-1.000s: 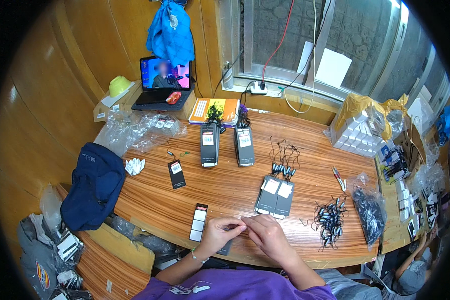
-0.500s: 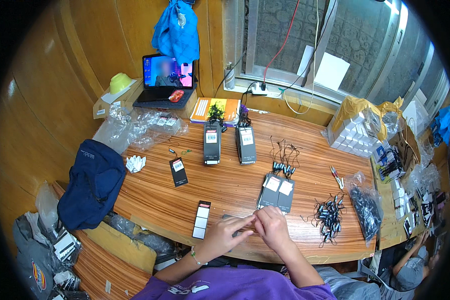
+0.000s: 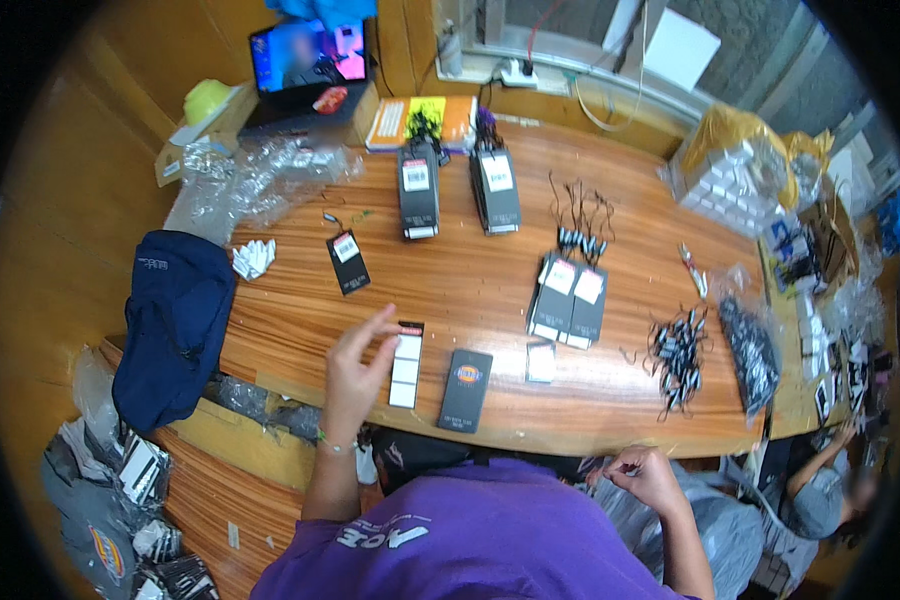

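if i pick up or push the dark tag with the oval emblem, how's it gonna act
The dark tag is probably fairly stiff, as it lies flat with straight edges. It's likely light, since it looks thin. Pushed, it would probably slide rather than roll or tip, being a flat rectangle on a smooth-looking tabletop.

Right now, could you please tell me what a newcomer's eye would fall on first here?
Probably the bright purple shirt at the lower edge, with the open left hand beside a strip of white labels. Next might come the bright laptop screen at the back left, then the tangled heap of dark cords on the table's right side.
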`<act>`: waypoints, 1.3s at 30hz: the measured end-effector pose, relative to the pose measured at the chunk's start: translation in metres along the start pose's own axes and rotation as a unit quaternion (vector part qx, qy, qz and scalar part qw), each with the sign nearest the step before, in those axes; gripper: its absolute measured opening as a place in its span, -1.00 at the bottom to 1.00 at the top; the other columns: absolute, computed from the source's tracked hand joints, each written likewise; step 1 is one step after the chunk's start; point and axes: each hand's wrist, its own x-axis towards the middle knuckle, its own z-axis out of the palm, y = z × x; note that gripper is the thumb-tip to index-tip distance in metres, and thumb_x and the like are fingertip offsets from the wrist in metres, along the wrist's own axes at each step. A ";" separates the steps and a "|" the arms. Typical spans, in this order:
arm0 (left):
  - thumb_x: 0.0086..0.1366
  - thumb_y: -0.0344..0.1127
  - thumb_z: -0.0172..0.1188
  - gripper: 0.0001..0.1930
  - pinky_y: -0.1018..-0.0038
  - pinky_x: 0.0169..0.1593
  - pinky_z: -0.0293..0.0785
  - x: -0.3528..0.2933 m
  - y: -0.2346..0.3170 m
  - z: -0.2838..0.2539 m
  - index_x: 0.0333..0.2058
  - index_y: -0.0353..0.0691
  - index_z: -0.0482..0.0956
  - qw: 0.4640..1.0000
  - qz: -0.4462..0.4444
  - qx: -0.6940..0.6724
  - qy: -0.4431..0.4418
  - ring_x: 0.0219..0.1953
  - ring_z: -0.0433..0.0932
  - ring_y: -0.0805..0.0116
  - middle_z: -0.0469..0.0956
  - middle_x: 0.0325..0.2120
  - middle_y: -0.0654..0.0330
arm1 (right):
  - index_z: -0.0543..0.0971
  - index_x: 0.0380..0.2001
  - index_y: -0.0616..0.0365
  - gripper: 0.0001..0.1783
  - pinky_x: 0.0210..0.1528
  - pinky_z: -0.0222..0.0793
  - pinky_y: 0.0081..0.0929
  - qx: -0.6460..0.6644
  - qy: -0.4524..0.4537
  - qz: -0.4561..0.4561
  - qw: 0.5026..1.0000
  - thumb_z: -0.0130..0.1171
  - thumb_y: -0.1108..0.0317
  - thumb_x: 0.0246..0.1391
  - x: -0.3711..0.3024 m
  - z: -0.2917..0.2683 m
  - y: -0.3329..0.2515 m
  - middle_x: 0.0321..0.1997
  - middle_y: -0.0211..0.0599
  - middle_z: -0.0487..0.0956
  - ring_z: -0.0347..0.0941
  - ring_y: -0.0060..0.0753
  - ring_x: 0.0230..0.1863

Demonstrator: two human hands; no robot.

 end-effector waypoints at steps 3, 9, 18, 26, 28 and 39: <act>0.09 -0.53 0.16 -0.77 0.55 -0.23 0.42 0.000 -0.010 0.001 -0.22 -0.36 0.55 0.999 -0.002 0.020 0.037 -0.33 0.53 0.41 0.58 -0.42 0.11 | 0.58 -0.64 0.21 -0.79 -0.47 0.38 -0.42 0.038 -0.031 0.160 0.986 0.18 0.30 -0.10 -0.025 0.039 0.088 -0.61 -0.18 0.54 0.48 -0.32 -0.58; 0.12 -0.47 0.14 -0.90 0.56 -0.42 0.38 0.000 -0.001 0.011 -0.45 -0.42 0.55 0.991 -0.084 -0.003 -0.103 -0.53 0.50 0.42 0.53 -0.57 0.11 | 0.50 -0.13 0.05 -0.65 -0.24 0.32 -0.43 0.177 0.064 0.179 0.966 0.03 0.11 0.09 -0.032 0.138 0.250 -0.25 -0.35 0.56 0.46 -0.48 -0.22; 0.09 -0.23 0.19 -0.73 0.39 -0.05 0.29 0.009 0.021 0.062 -0.32 -0.32 0.50 0.961 0.104 0.053 -0.251 -0.16 0.40 0.24 0.50 -0.37 0.15 | 0.26 0.13 -0.04 -0.44 -0.04 0.21 -0.42 0.492 -0.008 0.346 0.799 -0.11 -0.08 0.15 -0.029 0.167 0.290 0.04 -0.48 0.40 0.26 -0.54 0.03; 0.02 -0.28 0.22 -0.63 0.31 0.07 0.24 -0.001 0.027 0.137 -0.18 -0.28 0.44 0.904 0.253 0.187 -0.291 0.01 0.31 0.15 0.38 -0.10 0.11 | 0.38 0.03 0.23 -0.28 0.02 0.27 -0.40 0.021 -0.327 0.254 0.910 0.13 -0.13 -0.04 -0.007 0.023 0.120 0.00 -0.10 0.47 0.41 -0.20 -0.02; 0.00 -0.31 0.23 -0.62 0.31 0.09 0.23 -0.004 0.018 0.141 -0.18 -0.30 0.44 0.894 0.259 0.212 -0.299 0.04 0.30 0.14 0.38 -0.10 0.09 | 0.43 -0.04 0.27 -0.37 0.00 0.30 -0.39 0.026 -0.337 0.197 0.920 0.18 -0.02 -0.05 -0.007 -0.004 0.074 -0.04 -0.10 0.49 0.44 -0.20 -0.06; 0.03 -0.42 0.17 -0.72 0.30 0.07 0.30 -0.009 0.007 0.138 -0.24 -0.34 0.42 0.865 0.305 0.186 -0.352 0.09 0.27 0.08 0.36 -0.13 0.01 | 0.48 -0.23 0.28 -0.67 -0.14 0.27 -0.28 -0.067 0.160 -0.204 0.963 0.19 0.40 -0.13 0.102 0.027 -0.038 -0.28 -0.11 0.44 0.36 -0.07 -0.21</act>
